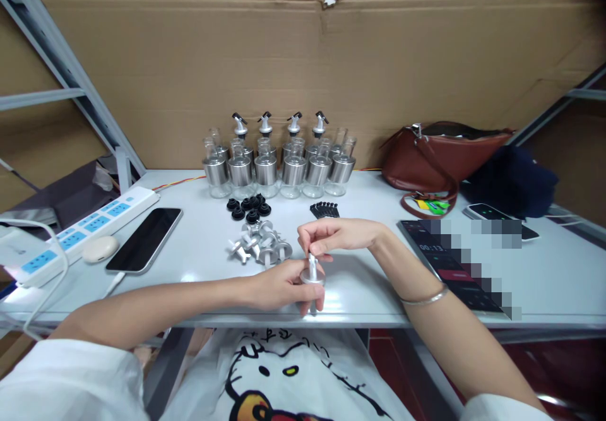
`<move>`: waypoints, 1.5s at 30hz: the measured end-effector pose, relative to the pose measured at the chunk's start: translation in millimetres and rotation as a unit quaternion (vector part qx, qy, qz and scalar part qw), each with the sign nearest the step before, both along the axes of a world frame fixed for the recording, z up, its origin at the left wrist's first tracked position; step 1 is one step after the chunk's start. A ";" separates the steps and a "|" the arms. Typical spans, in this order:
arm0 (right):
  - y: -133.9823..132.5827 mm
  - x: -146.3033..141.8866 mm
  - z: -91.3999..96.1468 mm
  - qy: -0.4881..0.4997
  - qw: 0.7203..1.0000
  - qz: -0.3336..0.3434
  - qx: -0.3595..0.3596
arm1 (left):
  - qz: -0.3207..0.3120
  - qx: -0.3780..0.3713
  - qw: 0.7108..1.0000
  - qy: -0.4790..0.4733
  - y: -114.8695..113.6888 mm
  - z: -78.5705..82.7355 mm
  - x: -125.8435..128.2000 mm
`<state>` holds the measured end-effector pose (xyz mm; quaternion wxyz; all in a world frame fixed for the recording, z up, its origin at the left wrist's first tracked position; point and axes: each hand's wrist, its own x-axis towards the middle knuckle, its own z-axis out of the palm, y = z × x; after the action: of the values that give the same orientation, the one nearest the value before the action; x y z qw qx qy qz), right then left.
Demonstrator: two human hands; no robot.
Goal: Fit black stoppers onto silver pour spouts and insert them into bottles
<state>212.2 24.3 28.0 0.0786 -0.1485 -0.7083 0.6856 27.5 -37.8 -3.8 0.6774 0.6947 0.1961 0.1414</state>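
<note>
A: Surface? Clock flat on the table (pixel 369 282), 6 = near edge (pixel 369 319).
B: White, glossy. Bottles (pixel 266 171) ranked at 12, four at the back with pourers (pixel 294 122) fitted. Brown cardboard (pixel 189 61) behind them, grey metal frame (pixel 83 89) at 10.
A: Sides?
B: Power strip (pixel 97 223) and black-screened phone (pixel 144 241) at 9. Brown bag (pixel 407 162) at 2, dark cap (pixel 514 178) next to it, timer device (pixel 445 269) at 3.
A: Grip?
B: Left hand (pixel 279 285) clasps a silver spout (pixel 312 276), at 6. Right hand (pixel 343 235) pinches its top; can't tell if it holds another part. Loose spouts (pixel 269 255) at 10 from there, black stoppers (pixel 264 209) just beyond.
</note>
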 end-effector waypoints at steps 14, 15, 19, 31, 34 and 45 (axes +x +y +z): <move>-7.2 -14.5 4.8 -0.064 0.991 -0.065 0.098 | 0.003 -0.027 0.999 -0.038 2.4 -2.6 -0.4; -6.9 -14.6 4.7 -0.058 0.991 -0.069 0.101 | 0.000 -0.030 0.999 -0.045 2.6 -2.6 -0.6; -4.8 -13.3 3.4 -0.056 0.988 -0.070 0.126 | -0.013 -0.042 0.998 -0.050 4.1 -3.3 -0.7; -4.7 -12.0 3.0 -0.048 0.986 -0.074 0.139 | 0.062 -0.059 0.996 -0.035 4.3 -0.6 2.8; -4.5 -11.4 4.8 -0.057 0.984 -0.070 0.155 | 0.048 -0.052 0.997 -0.024 4.3 0.2 1.9; -12.0 -19.5 6.7 -0.079 0.986 -0.055 0.133 | 0.021 -0.019 1.000 0.000 0.9 -0.4 4.3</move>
<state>192.6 12.3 34.7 0.0793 -0.2294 -0.7881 0.5656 31.8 -36.8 -4.2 0.6877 0.6772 0.2130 0.1518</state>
